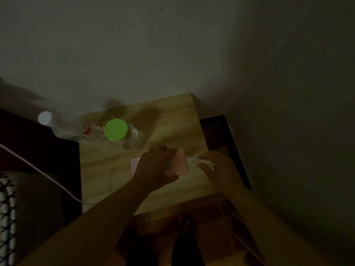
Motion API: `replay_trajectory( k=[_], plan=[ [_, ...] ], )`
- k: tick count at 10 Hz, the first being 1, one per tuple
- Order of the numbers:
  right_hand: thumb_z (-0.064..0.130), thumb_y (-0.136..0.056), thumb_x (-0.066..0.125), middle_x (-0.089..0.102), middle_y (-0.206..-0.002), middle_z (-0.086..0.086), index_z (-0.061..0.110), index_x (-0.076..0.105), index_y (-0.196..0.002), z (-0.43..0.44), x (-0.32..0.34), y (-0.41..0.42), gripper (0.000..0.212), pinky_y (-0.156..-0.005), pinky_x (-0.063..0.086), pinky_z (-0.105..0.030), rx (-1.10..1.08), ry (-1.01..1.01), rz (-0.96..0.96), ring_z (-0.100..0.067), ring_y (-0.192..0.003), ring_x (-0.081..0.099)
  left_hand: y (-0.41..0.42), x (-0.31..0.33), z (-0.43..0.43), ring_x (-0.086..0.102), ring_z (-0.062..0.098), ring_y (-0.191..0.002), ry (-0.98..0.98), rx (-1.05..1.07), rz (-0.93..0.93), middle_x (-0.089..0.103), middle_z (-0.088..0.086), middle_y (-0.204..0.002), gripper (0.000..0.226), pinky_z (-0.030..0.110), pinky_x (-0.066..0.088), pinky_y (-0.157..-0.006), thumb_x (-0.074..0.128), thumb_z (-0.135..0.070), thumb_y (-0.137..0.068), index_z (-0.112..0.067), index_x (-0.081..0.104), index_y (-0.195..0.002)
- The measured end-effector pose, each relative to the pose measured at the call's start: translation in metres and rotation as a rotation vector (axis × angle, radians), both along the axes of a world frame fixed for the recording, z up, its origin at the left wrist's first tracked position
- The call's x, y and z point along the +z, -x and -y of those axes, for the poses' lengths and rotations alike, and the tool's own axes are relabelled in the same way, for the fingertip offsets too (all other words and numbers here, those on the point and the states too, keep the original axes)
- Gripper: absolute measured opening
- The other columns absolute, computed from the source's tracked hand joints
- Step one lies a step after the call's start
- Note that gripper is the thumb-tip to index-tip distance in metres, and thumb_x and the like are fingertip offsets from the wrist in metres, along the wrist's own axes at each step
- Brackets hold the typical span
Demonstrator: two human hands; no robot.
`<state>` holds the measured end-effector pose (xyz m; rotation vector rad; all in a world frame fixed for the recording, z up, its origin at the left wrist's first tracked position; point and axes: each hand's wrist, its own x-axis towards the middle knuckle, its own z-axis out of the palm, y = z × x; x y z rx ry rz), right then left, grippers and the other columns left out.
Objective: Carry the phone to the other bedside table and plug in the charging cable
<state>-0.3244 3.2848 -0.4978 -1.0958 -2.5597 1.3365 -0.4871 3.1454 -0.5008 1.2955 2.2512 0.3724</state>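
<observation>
A pink phone (180,161) lies flat on the wooden bedside table (169,116) in dim light. My left hand (155,166) rests over the phone and grips its middle, hiding part of it. My right hand (217,167) is just right of the phone and pinches the end of a white charging cable (201,160). The cable end meets the phone's right edge; whether the plug is seated I cannot tell.
A clear plastic bottle with a white cap (71,129) and a glass jar with a green lid (123,133) stand at the table's back left. Another white cable (38,169) runs across the dark bed frame on the left. Walls close in behind and to the right.
</observation>
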Motion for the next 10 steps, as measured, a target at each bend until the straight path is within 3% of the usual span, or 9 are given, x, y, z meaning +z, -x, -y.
replay_trajectory(
  k=[1,2,3,5,6,7,8,9,10],
  plan=[
    [0.022,-0.082,0.067,0.064,-0.104,-0.005,0.015,0.068,-0.098,-0.005,-0.014,0.006,0.017,-0.082,0.043,-0.028,0.012,-0.026,0.026,-0.018,-0.095,0.057,0.009,-0.021,-0.006,0.048,0.027,-0.113,0.041,-0.007,-0.016,0.049,0.006,-0.129,0.085,0.043,0.046,-0.09,0.078,-0.048,-0.058,-0.028,0.041,-0.132],
    [0.021,-0.083,0.066,0.063,-0.106,-0.004,0.014,0.067,-0.099,-0.009,-0.024,0.012,0.018,-0.081,0.035,-0.02,-0.003,-0.041,0.054,-0.018,-0.099,0.056,0.018,-0.038,-0.012,0.049,0.028,-0.112,0.065,-0.011,-0.019,0.049,0.006,-0.128,0.086,0.044,0.045,-0.09,0.078,-0.049,-0.058,-0.028,0.04,-0.132],
    [0.02,-0.083,0.065,0.06,-0.117,-0.009,0.012,0.065,-0.107,-0.009,-0.036,0.018,0.025,-0.09,0.03,-0.02,0.006,-0.08,0.084,-0.023,-0.111,0.051,0.022,-0.053,-0.016,0.049,0.029,-0.112,0.083,-0.02,-0.033,0.049,0.008,-0.129,0.085,0.042,0.042,-0.089,0.078,-0.046,-0.057,-0.025,0.042,-0.131],
    [0.02,-0.085,0.063,0.053,-0.131,-0.008,0.016,0.058,-0.119,-0.009,-0.057,0.024,0.035,-0.104,0.028,-0.038,0.086,-0.131,0.119,-0.025,-0.126,0.041,0.025,-0.079,-0.018,0.052,0.033,-0.109,0.047,-0.008,-0.029,0.052,0.011,-0.127,0.08,0.044,0.045,-0.085,0.079,-0.043,-0.06,-0.02,0.046,-0.129],
    [0.021,-0.085,0.063,0.054,-0.131,-0.008,0.015,0.059,-0.118,-0.009,-0.06,0.028,0.034,-0.105,0.03,-0.044,0.103,-0.134,0.122,-0.025,-0.126,0.042,0.023,-0.084,-0.017,0.047,0.032,-0.118,0.06,-0.027,-0.044,0.048,0.01,-0.133,0.075,0.045,0.042,-0.093,0.075,-0.044,-0.066,-0.02,0.045,-0.13],
    [0.022,-0.085,0.062,0.052,-0.132,-0.007,0.015,0.058,-0.12,-0.008,-0.054,0.031,0.035,-0.105,0.028,-0.034,0.113,-0.124,0.128,-0.024,-0.126,0.041,0.022,-0.076,-0.012,0.034,0.03,-0.131,0.071,-0.055,-0.065,0.039,0.009,-0.143,0.073,0.048,0.036,-0.102,0.071,-0.042,-0.071,-0.022,0.041,-0.134],
    [0.024,-0.085,0.062,0.051,-0.133,-0.006,0.017,0.056,-0.121,-0.005,-0.034,0.034,0.037,-0.104,0.031,-0.036,0.116,-0.071,0.126,-0.023,-0.126,0.041,0.023,-0.056,-0.007,0.031,0.027,-0.134,0.094,-0.048,-0.09,0.036,0.008,-0.147,0.076,0.05,0.032,-0.105,0.069,-0.045,-0.072,-0.025,0.036,-0.138],
    [0.025,-0.083,0.065,0.055,-0.129,-0.007,0.016,0.058,-0.119,0.007,-0.002,0.033,0.037,-0.1,0.034,-0.033,0.139,-0.082,0.089,-0.022,-0.12,0.047,0.021,-0.013,0.004,0.035,0.028,-0.133,0.072,-0.026,-0.105,0.04,0.01,-0.145,0.07,0.052,0.031,-0.105,0.064,-0.048,-0.076,-0.024,0.038,-0.137],
    [0.026,-0.083,0.066,0.055,-0.128,-0.008,0.014,0.057,-0.12,0.016,0.03,0.033,0.04,-0.096,0.028,-0.025,0.106,-0.035,0.054,-0.023,-0.121,0.046,0.019,0.028,0.019,0.04,0.03,-0.129,0.034,0.022,-0.146,0.044,0.01,-0.141,0.064,0.05,0.037,-0.101,0.058,-0.049,-0.08,-0.023,0.041,-0.136]
  ],
)
